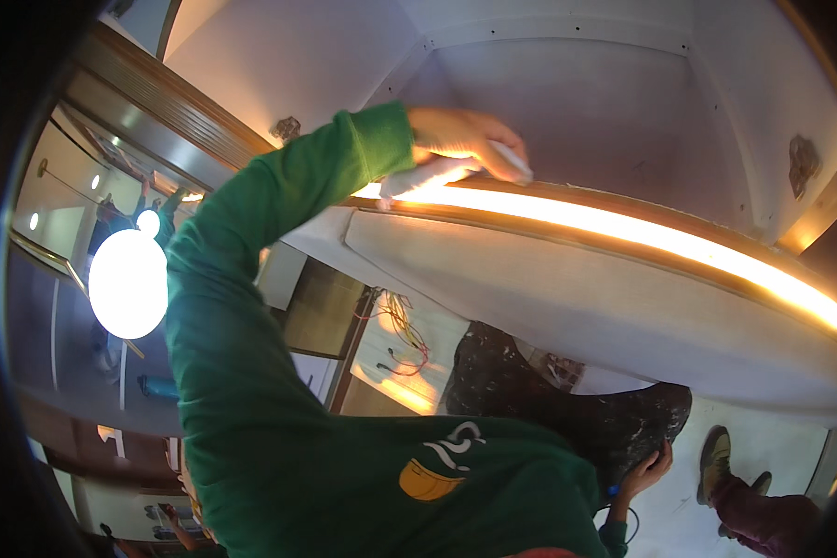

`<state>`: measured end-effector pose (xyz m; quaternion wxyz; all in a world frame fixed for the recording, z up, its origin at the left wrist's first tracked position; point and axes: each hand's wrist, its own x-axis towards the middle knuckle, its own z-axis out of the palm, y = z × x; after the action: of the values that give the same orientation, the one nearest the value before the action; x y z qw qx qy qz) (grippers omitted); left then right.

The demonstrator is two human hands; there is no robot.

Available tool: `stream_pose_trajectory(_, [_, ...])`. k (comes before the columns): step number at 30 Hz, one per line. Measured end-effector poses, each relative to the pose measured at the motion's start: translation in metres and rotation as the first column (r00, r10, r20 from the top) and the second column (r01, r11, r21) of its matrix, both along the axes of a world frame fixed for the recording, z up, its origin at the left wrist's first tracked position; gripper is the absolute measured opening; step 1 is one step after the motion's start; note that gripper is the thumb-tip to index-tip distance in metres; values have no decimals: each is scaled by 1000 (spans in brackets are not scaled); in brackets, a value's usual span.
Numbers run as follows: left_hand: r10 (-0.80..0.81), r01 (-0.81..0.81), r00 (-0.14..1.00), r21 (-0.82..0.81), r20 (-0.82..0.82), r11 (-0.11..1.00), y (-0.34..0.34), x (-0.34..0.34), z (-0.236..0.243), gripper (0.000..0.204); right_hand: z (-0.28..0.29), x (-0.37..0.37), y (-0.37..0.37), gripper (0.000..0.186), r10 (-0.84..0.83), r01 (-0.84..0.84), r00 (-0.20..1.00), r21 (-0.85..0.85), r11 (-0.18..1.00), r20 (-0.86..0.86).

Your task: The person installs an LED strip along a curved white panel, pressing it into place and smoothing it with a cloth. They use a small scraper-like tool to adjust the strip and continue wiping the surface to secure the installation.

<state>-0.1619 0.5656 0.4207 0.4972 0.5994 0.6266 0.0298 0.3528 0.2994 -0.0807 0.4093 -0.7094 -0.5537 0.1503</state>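
My left hand [470, 135], at the end of a raised green sleeve, is closed on a crumpled white cloth [428, 177]. The cloth lies against the near end of a glowing light strip [623, 220] along the edge of a white panel. Low on the right, my right hand [646, 474] rests on my dark, white-speckled trousers [567, 400] near the knee, its fingers apart and with nothing seen in it. Close to its wrist are a small blue thing [614, 489] and a thin dark loop.
A pale recess [567, 102] with ragged cut-outs lies beyond the strip. Loose coloured wires [400, 335] hang over a pale surface below. Another person's shoe [715, 460] and dark red trouser leg [763, 516] are at right. A bright round lamp [128, 284] shows at left.
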Motion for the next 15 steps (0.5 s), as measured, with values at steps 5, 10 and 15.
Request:
stream_pose_trajectory(5, [28, -35, 994, -64, -104, 997, 0, -5, 8, 22, 5, -2, 1, 42, -21, 20, 999, -12, 1000, -34])
stream_pose_trajectory(10, [59, -59, 998, -10, -6, 998, 1, 5, 2, 26, 8, -2, 1, 45, -22, 22, 1000, -51, 998, -11])
stream_pose_trajectory(15, [41, -45, 997, -57, -59, 997, -8, -8, 10, 27, 4, -1, 0, 45, -36, 35, 999, -22, 999, -35])
